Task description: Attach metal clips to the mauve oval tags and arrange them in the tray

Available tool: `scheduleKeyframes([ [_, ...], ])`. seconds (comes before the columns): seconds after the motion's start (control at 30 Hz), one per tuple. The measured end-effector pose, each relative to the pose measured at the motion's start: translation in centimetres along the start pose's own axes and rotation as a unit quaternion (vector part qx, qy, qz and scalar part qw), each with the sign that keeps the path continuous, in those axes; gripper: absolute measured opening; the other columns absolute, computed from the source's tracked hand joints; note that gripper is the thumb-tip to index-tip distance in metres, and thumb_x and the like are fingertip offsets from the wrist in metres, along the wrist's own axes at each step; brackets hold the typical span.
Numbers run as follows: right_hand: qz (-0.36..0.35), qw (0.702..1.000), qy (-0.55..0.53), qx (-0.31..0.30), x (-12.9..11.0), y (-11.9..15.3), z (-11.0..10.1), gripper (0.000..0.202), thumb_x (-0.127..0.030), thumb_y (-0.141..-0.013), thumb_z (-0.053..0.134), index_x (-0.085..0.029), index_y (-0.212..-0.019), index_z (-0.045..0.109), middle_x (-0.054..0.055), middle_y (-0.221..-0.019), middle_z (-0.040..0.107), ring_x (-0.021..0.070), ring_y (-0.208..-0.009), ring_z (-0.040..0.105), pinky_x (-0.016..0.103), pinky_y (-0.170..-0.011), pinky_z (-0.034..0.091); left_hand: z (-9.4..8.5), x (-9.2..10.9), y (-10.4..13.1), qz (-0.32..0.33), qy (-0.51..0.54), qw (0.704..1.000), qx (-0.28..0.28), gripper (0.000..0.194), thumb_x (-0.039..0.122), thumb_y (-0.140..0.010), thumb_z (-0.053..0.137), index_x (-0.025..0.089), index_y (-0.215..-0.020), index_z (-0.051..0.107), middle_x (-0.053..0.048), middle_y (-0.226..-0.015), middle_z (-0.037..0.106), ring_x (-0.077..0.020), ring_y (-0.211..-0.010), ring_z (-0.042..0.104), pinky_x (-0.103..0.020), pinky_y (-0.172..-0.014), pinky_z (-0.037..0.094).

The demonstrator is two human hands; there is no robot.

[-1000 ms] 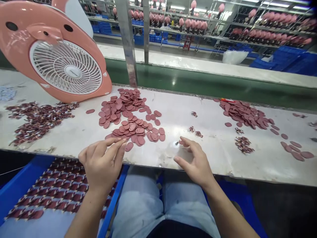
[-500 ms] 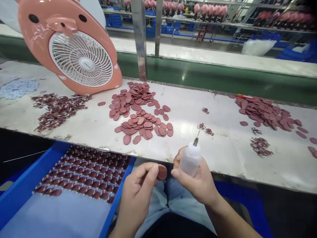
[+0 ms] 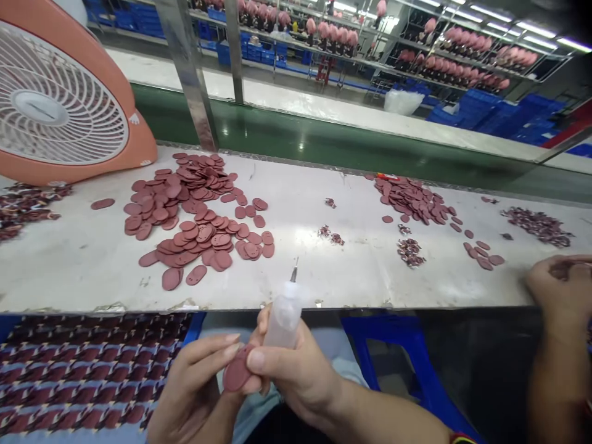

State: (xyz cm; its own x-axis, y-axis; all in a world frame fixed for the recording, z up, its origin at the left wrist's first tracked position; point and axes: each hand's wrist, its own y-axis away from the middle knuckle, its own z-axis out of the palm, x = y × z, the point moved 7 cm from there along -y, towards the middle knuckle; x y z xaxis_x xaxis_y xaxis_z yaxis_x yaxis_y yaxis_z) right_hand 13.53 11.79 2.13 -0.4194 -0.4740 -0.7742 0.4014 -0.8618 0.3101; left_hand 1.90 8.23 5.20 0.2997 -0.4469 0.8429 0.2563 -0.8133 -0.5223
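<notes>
My right hand (image 3: pixel 296 370) is wrapped round a translucent white squeeze bottle (image 3: pixel 283 320) with a thin metal needle tip (image 3: pixel 295 269) pointing up and away. Its thumb also presses on the edge of a dark red oval disc (image 3: pixel 237 370). From the other side, my left hand (image 3: pixel 198 385) grips the same disc between its fingers, palm side partly hidden. Both hands are close together in front of the table's near edge. On the table beyond lies a large heap of similar oval discs (image 3: pixel 198 237), some with small holes.
An orange fan (image 3: pixel 134 139) stands at left. Small brown-and-white pieces (image 3: pixel 28 206) lie beside it. More discs (image 3: pixel 414 200) and small parts (image 3: pixel 411 253) sit to the right. Below left, a blue tray holds rows of assembled pieces (image 3: pixel 83 376). Another person's hand (image 3: pixel 564 283) is at right.
The view has swung right, bringing another person's hand in. My hands have come together, and my right thumb now touches the disc that my left hand holds.
</notes>
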Motion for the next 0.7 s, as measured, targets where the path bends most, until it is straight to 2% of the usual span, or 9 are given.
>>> scheduleKeyframes([
  [0.07, 0.013, 1.0, 0.015, -0.014, 0.3, -0.2, 0.2, 0.063, -0.066, -0.06, 0.081, -0.023, -0.087, 0.043, -0.008, -0.057, 0.051, 0.0075, -0.045, 0.048, 0.018, -0.042, 0.037, -0.4, -0.1, 0.5, -0.026, -0.008, 0.999, 0.033, 0.03, 0.018, -0.078, 0.077, 0.034, -0.103, 0.076, -0.002, -0.1, 0.075, -0.0233, -0.086, 0.072, -0.035, -0.071, 0.064],
  [0.17, 0.028, 0.996, 0.075, -0.044, -0.4, 0.1, -0.8, 0.065, -0.073, -0.068, 0.071, -0.023, -0.1, 0.043, -0.008, -0.057, 0.054, 0.0097, -0.038, 0.045, 0.021, -0.036, 0.039, -1.5, -1.6, 0.9, -0.16, 0.05, 0.983, 0.073, 0.027, 0.021, -0.071, 0.083, 0.03, -0.095, 0.077, -0.002, -0.094, 0.078, -0.0237, -0.081, 0.073, -0.034, -0.071, 0.065],
  [0.23, 0.017, 0.99, 0.131, -0.046, -1.6, 0.9, -2.0, 0.063, -0.067, -0.078, 0.067, -0.024, -0.115, 0.041, -0.006, -0.064, 0.058, 0.0107, -0.043, 0.047, 0.02, -0.038, 0.039, -1.8, -3.2, 1.2, -0.274, 0.139, 0.947, 0.093, 0.028, 0.025, -0.063, 0.09, 0.026, -0.087, 0.077, -0.001, -0.083, 0.078, -0.0203, -0.071, 0.073, -0.029, -0.069, 0.064],
  [0.3, -0.013, 0.982, 0.185, -0.024, -2.9, 2.0, -3.4, 0.057, -0.046, -0.083, 0.073, -0.028, -0.125, 0.039, -0.004, -0.081, 0.061, 0.0104, -0.06, 0.051, 0.019, -0.051, 0.044, -1.5, -4.2, 1.6, -0.37, 0.229, 0.894, 0.106, 0.032, 0.031, -0.058, 0.093, 0.022, -0.083, 0.077, -0.001, -0.076, 0.076, -0.0168, -0.064, 0.07, -0.025, -0.063, 0.062],
  [0.4, -0.082, 0.95, 0.301, 0.006, -4.7, 3.6, -4.7, 0.046, -0.025, -0.086, 0.072, -0.032, -0.125, 0.049, -0.002, -0.093, 0.062, 0.0105, -0.072, 0.054, 0.02, -0.065, 0.046, -0.6, -4.4, 2.3, -0.458, 0.307, 0.826, 0.121, 0.039, 0.041, -0.061, 0.091, 0.022, -0.092, 0.077, -0.001, -0.073, 0.072, -0.0137, -0.06, 0.066, -0.022, -0.058, 0.059],
  [0.5, -0.175, 0.917, 0.356, 0.049, -6.2, 4.6, -5.5, 0.034, -0.029, -0.081, 0.077, -0.032, -0.113, 0.067, 0.002, -0.106, 0.068, 0.0159, -0.084, 0.065, 0.023, -0.07, 0.052, 0.5, -3.5, 3.0, -0.497, 0.349, 0.784, 0.129, 0.041, 0.046, -0.067, 0.087, 0.024, -0.099, 0.077, -0.001, -0.075, 0.071, -0.0117, -0.063, 0.064, -0.02, -0.06, 0.057],
  [0.57, -0.206, 0.928, 0.298, 0.086, -6.7, 4.9, -6.1, 0.036, -0.036, -0.075, 0.083, -0.031, -0.109, 0.072, 0.005, -0.104, 0.071, 0.0189, -0.085, 0.068, 0.024, -0.068, 0.054, 1.1, -2.8, 3.3, -0.504, 0.372, 0.769, 0.124, 0.04, 0.047, -0.068, 0.087, 0.024, -0.099, 0.077, -0.002, -0.079, 0.073, -0.0129, -0.068, 0.067, -0.021, -0.061, 0.057],
  [0.63, -0.216, 0.949, 0.202, 0.107, -6.8, 4.9, -6.4, 0.039, -0.042, -0.075, 0.082, -0.028, -0.109, 0.072, 0.003, -0.079, 0.069, 0.0141, -0.061, 0.063, 0.022, -0.053, 0.05, 1.5, -2.2, 3.5, -0.507, 0.395, 0.759, 0.104, 0.038, 0.045, -0.068, 0.087, 0.024, -0.098, 0.078, -0.004, -0.086, 0.076, -0.015, -0.074, 0.07, -0.021, -0.06, 0.057],
  [0.7, -0.233, 0.955, 0.131, 0.124, -6.7, 5.1, -6.5, 0.038, -0.051, -0.08, 0.074, -0.024, -0.107, 0.072, 0.0, -0.062, 0.059, 0.0084, -0.041, 0.046, 0.019, -0.039, 0.039, 1.9, -1.8, 3.6, -0.507, 0.416, 0.751, 0.071, 0.034, 0.041, -0.069, 0.087, 0.025, -0.098, 0.079, -0.005, -0.093, 0.078, -0.0165, -0.078, 0.072, -0.02, -0.056, 0.057],
])
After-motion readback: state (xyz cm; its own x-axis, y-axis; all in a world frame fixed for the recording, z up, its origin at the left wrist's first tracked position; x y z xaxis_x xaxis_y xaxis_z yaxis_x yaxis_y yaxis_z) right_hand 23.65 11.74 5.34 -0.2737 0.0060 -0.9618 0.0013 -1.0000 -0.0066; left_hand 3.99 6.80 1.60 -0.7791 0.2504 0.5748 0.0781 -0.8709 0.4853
